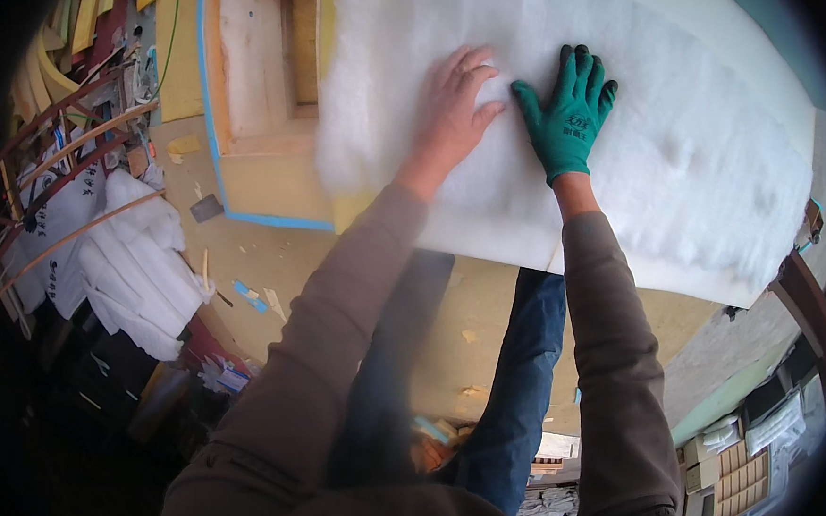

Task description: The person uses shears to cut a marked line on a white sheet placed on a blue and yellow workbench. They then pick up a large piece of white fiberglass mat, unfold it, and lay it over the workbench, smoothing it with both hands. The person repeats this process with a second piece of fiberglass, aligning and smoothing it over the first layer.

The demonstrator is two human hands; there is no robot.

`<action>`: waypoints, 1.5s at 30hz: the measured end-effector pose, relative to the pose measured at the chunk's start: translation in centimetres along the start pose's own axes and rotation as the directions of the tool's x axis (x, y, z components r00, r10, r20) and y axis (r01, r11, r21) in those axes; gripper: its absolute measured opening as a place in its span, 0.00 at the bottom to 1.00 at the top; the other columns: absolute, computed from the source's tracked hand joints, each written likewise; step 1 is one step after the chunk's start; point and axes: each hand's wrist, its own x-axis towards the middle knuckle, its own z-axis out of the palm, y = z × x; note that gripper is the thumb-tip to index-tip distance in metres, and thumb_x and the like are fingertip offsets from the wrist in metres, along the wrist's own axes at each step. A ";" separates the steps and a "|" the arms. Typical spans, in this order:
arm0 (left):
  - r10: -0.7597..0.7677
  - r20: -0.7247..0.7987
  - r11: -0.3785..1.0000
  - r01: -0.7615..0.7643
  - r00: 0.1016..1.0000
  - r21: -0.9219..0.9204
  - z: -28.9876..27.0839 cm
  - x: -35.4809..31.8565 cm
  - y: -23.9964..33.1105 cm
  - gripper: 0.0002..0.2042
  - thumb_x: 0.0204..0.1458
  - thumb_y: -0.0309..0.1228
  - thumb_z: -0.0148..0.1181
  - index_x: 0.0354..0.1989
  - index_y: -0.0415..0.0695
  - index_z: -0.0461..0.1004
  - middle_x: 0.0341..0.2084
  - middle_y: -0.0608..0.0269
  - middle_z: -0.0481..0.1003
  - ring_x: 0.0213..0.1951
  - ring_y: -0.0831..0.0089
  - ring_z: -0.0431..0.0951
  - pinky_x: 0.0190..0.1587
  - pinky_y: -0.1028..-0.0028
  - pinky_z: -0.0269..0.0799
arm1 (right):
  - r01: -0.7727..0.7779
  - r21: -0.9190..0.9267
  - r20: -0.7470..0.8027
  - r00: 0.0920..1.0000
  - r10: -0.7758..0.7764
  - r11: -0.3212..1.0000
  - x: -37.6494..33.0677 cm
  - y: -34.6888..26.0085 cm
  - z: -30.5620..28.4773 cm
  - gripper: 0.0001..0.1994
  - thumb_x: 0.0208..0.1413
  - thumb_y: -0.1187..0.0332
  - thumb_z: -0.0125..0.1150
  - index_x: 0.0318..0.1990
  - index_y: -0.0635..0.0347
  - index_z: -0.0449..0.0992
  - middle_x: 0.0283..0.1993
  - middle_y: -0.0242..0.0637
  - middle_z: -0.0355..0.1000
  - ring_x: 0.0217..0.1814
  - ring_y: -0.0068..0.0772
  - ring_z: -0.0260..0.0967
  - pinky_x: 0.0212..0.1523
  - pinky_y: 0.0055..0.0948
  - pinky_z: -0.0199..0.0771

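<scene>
A sheet of fluffy white batting [664,169] lies spread over a pale foam slab [499,246]. My bare left hand [455,105] rests on the batting, fingers apart and a little curled. To its right my right hand [570,116], in a green glove with dark fingertips, lies flat on the same batting with its fingers stretched out. Neither hand grips anything. Left of the batting is an open wooden frame [267,145] with blue edging, its outer side covered in yellowish foam.
White cloth sacks [134,250] and bent wooden strips [79,148] are piled at the left. Small scraps, such as a blue piece [250,297], litter the brown board [234,247]. A slatted wooden piece [742,481] stands among boxes at the lower right.
</scene>
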 end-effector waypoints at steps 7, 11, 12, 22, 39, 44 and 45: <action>0.056 0.026 0.995 -0.053 0.998 -0.082 0.2 -0.4 -3.0 0.13 0.53 0.25 0.72 0.45 0.46 0.76 0.65 0.57 0.76 0.72 0.51 0.68 0.73 0.52 0.61 | -0.012 -0.078 0.049 0.999 0.015 0.997 -0.2 0.5 0.6 0.38 0.67 0.47 0.59 0.77 0.61 0.61 0.82 0.48 0.56 0.85 0.56 0.46 0.83 0.64 0.34; 0.108 0.020 0.989 -0.106 0.994 -0.103 -0.7 0.1 -3.2 0.09 0.52 0.24 0.72 0.36 0.44 0.75 0.65 0.54 0.76 0.71 0.48 0.70 0.71 0.53 0.64 | -0.005 -0.094 0.043 0.999 0.009 0.996 -0.1 0.4 0.7 0.36 0.68 0.50 0.58 0.77 0.61 0.61 0.82 0.48 0.57 0.85 0.56 0.47 0.83 0.64 0.34; 0.107 0.019 0.989 -0.105 0.994 -0.107 -0.8 0.1 -3.0 0.08 0.52 0.24 0.71 0.34 0.44 0.75 0.66 0.53 0.76 0.71 0.48 0.70 0.70 0.53 0.65 | -0.005 -0.097 0.045 0.999 0.010 0.995 -0.1 0.4 0.7 0.36 0.68 0.50 0.58 0.77 0.60 0.61 0.82 0.49 0.57 0.85 0.56 0.47 0.83 0.64 0.35; 0.029 0.053 0.997 -0.033 0.998 0.076 0.1 0.1 1.3 0.15 0.53 0.28 0.72 0.50 0.51 0.83 0.67 0.58 0.68 0.74 0.48 0.61 0.71 0.44 0.56 | -0.016 -0.140 0.067 0.997 0.026 0.990 -0.1 0.3 0.8 0.38 0.68 0.47 0.57 0.78 0.59 0.60 0.82 0.48 0.56 0.85 0.56 0.46 0.83 0.64 0.33; 0.090 0.239 0.984 -0.123 0.967 0.126 -2.8 0.2 -1.9 0.03 0.57 0.24 0.65 0.38 0.44 0.79 0.60 0.46 0.70 0.68 0.40 0.68 0.68 0.52 0.68 | -0.066 -0.089 0.052 0.996 0.071 0.994 -0.1 -0.3 0.8 0.40 0.65 0.44 0.61 0.78 0.57 0.61 0.83 0.44 0.55 0.86 0.53 0.46 0.84 0.64 0.32; -0.007 0.232 0.999 -0.006 0.973 0.053 -3.3 0.4 -2.3 0.04 0.59 0.23 0.64 0.41 0.42 0.78 0.61 0.46 0.70 0.69 0.44 0.69 0.67 0.54 0.69 | -0.065 -0.090 0.058 0.996 0.070 0.994 0.0 -0.2 1.0 0.38 0.66 0.46 0.60 0.78 0.57 0.61 0.82 0.44 0.56 0.85 0.54 0.47 0.83 0.65 0.34; -0.095 0.266 0.995 0.088 0.959 0.041 -3.6 0.5 -2.1 0.05 0.59 0.23 0.64 0.41 0.42 0.77 0.62 0.46 0.70 0.69 0.45 0.69 0.67 0.55 0.70 | -0.063 -0.093 0.058 0.996 0.069 0.994 0.0 -0.2 1.0 0.38 0.66 0.46 0.60 0.78 0.57 0.61 0.82 0.44 0.56 0.85 0.54 0.47 0.83 0.66 0.34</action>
